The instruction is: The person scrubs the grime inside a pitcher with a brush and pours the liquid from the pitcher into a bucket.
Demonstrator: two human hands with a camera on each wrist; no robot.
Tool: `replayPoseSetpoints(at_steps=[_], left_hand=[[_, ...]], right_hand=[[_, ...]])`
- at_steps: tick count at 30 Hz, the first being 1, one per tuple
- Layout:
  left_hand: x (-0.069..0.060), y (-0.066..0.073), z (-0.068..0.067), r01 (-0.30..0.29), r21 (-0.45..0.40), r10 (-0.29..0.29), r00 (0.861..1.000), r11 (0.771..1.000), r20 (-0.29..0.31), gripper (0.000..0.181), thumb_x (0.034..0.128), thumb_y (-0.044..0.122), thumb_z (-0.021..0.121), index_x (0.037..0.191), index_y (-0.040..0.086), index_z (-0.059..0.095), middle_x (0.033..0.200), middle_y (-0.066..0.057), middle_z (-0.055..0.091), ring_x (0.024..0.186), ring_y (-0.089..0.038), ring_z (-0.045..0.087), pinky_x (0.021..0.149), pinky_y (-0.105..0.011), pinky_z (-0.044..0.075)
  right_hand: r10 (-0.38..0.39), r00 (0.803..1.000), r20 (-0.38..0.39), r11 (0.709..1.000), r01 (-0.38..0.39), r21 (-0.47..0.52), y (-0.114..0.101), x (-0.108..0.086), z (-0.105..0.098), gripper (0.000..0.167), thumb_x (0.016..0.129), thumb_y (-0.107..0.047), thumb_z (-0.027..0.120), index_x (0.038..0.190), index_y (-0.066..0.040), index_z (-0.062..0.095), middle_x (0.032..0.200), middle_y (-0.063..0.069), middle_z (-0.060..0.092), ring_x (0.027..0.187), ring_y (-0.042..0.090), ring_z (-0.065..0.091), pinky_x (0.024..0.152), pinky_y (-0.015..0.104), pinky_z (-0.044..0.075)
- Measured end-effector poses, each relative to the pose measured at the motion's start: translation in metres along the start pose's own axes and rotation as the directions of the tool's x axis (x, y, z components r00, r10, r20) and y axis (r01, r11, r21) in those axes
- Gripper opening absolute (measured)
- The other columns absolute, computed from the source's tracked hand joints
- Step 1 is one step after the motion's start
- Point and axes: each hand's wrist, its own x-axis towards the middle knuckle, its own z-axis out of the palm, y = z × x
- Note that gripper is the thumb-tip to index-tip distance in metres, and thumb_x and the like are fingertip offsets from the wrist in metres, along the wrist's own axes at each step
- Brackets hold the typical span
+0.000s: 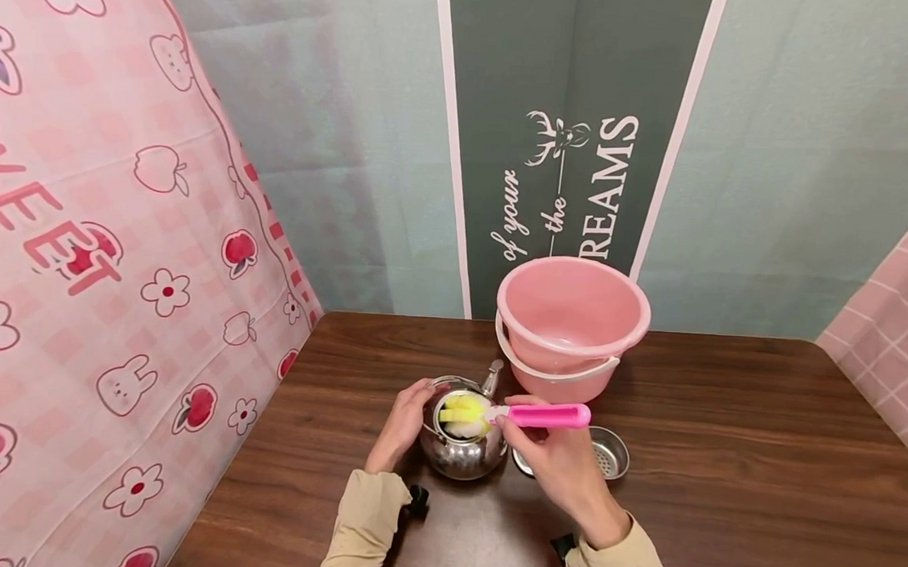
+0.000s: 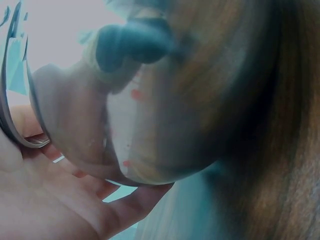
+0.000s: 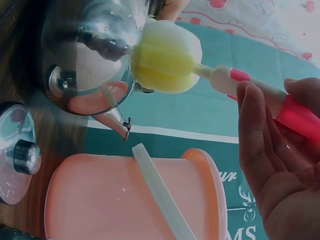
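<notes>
A shiny steel kettle (image 1: 463, 459) stands on the table with its lid off and its spout (image 1: 492, 378) pointing away. My left hand (image 1: 402, 428) holds its left side; in the left wrist view the fingers curve along the kettle's body (image 2: 150, 120), beside the metal handle. Between thumb and fingers, my right hand (image 1: 556, 454) grips a sponge bottle brush by its pink handle (image 1: 550, 415). The yellow and white sponge head (image 3: 167, 57) is at the kettle's mouth, with much of it outside the opening.
Behind the kettle stands a pink bucket (image 1: 524, 319) with a white handle. A steel strainer (image 1: 619, 444) lies right of my right hand. The kettle's lid (image 3: 17, 182) rests on the table, partly hidden by that hand in the head view. Printed cloths hang around the wooden table (image 1: 726, 460).
</notes>
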Motion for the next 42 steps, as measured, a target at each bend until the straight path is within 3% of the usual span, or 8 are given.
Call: replayPoseSetpoints(at_steps=[13, 20, 28, 30, 37, 42], left_hand=[[0.0, 0.001, 0.0, 0.011, 0.0, -0.011, 1.0, 1.0, -0.002, 0.039, 0.1035, 0.013, 0.031, 0.124, -0.003, 0.061, 0.128, -0.02, 0.062, 0.127, -0.032, 0.052, 0.11, -0.046, 0.037], [0.001, 0.0, 0.001, 0.009, -0.012, -0.009, 1.0, 1.0, -0.008, 0.039, 0.1032, 0.014, 0.033, 0.124, -0.004, 0.06, 0.128, -0.02, 0.061, 0.129, -0.032, 0.05, 0.111, -0.048, 0.034], [0.001, 0.001, 0.001, 0.014, -0.012, -0.014, 1.0, 1.0, -0.008, 0.038, 0.1037, 0.012, 0.032, 0.124, -0.002, 0.061, 0.128, -0.019, 0.062, 0.129, -0.031, 0.05, 0.111, -0.046, 0.035], [0.0, 0.004, 0.0, 0.017, -0.012, -0.017, 1.0, 1.0, 0.002, 0.038, 0.1038, 0.01, 0.031, 0.125, -0.004, 0.06, 0.129, -0.021, 0.061, 0.13, -0.033, 0.049, 0.111, -0.048, 0.034], [-0.012, 0.034, -0.002, 0.009, 0.014, -0.01, 0.999, 1.0, 0.03, 0.038, 0.1026, 0.006, 0.031, 0.125, -0.009, 0.058, 0.128, -0.025, 0.06, 0.129, -0.035, 0.049, 0.11, -0.046, 0.036], [-0.014, 0.039, -0.002, 0.016, 0.014, -0.016, 1.0, 1.0, 0.026, 0.038, 0.1029, 0.007, 0.031, 0.125, -0.008, 0.058, 0.129, -0.024, 0.06, 0.129, -0.035, 0.049, 0.111, -0.048, 0.034]], right_hand=[[0.036, 0.999, -0.03, 0.999, -0.036, -0.009, 0.005, -0.005, 0.008, 0.017, 0.079, -0.013, 0.079, 0.094, -0.01, 0.073, 0.085, -0.002, 0.073, 0.065, 0.0, 0.055, 0.057, 0.02, 0.048], [0.072, 0.995, -0.075, 0.997, -0.072, 0.0, 0.009, -0.006, 0.012, 0.018, 0.078, -0.013, 0.079, 0.095, -0.011, 0.074, 0.088, -0.001, 0.074, 0.074, 0.001, 0.06, 0.065, 0.021, 0.051], [0.135, 0.989, -0.064, 0.991, -0.136, -0.001, 0.012, -0.007, 0.015, 0.018, 0.08, -0.017, 0.078, 0.098, -0.015, 0.074, 0.093, -0.002, 0.074, 0.082, 0.004, 0.063, 0.072, 0.023, 0.051], [0.15, 0.986, -0.07, 0.989, -0.15, 0.005, 0.013, -0.007, 0.016, 0.019, 0.08, -0.016, 0.078, 0.098, -0.016, 0.074, 0.093, -0.003, 0.074, 0.084, 0.004, 0.063, 0.074, 0.023, 0.05], [0.208, 0.971, -0.115, 0.977, -0.202, 0.063, 0.018, -0.006, 0.018, 0.019, 0.081, -0.014, 0.077, 0.1, -0.013, 0.074, 0.085, -0.001, 0.074, 0.075, 0.001, 0.063, 0.069, 0.018, 0.05], [0.286, 0.951, -0.117, 0.955, -0.273, 0.112, 0.019, -0.005, 0.019, 0.021, 0.083, -0.017, 0.076, 0.103, -0.013, 0.073, 0.076, -0.001, 0.074, 0.068, 0.0, 0.066, 0.065, 0.016, 0.05]])
